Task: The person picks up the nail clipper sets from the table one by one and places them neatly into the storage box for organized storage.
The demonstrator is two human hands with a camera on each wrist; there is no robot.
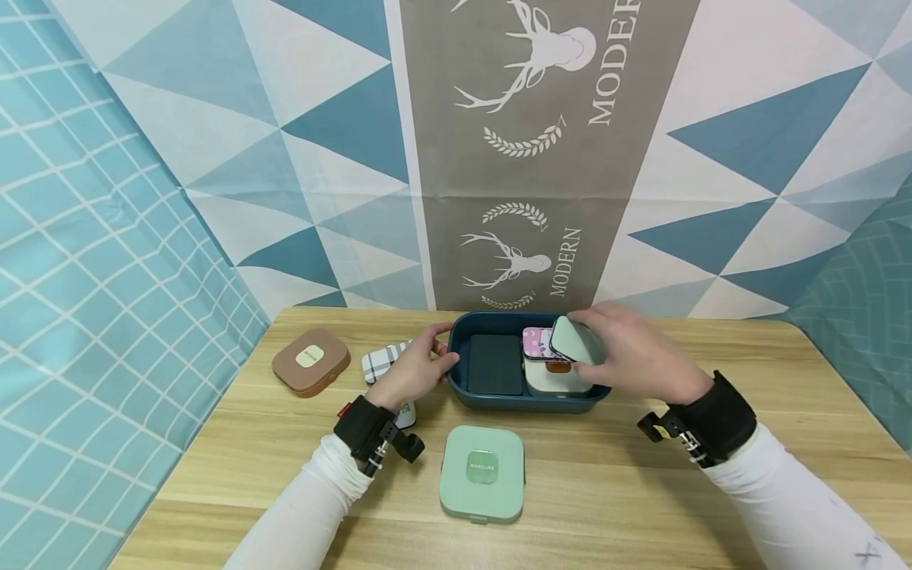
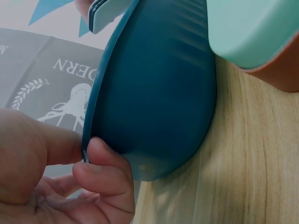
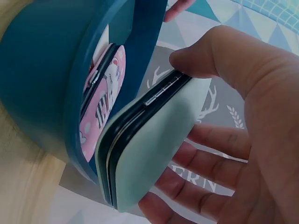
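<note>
My left hand (image 1: 413,364) pinches the left rim of a dark blue bin (image 1: 527,404), thumb and curled finger on either side of the wall in the left wrist view. At the bin's right end, my right hand (image 1: 634,352) grips a pale green hinged case (image 3: 149,154) by its edges, thumb on the hinge side. That case is tilted over the bin's right part. Beneath it in the bin lie a pink patterned case (image 1: 536,343) and a cream box (image 1: 559,385) with a brown patch. A dark flat square piece (image 1: 495,364) fills the bin's left part.
A mint case marked MANICURE (image 1: 480,495) lies in front of the bin. At left are a brown case (image 1: 288,364) and a plaid case (image 1: 381,360); another small case (image 1: 406,416) is partly hidden by my left wrist. A patterned cloth (image 1: 356,158) hangs behind the table.
</note>
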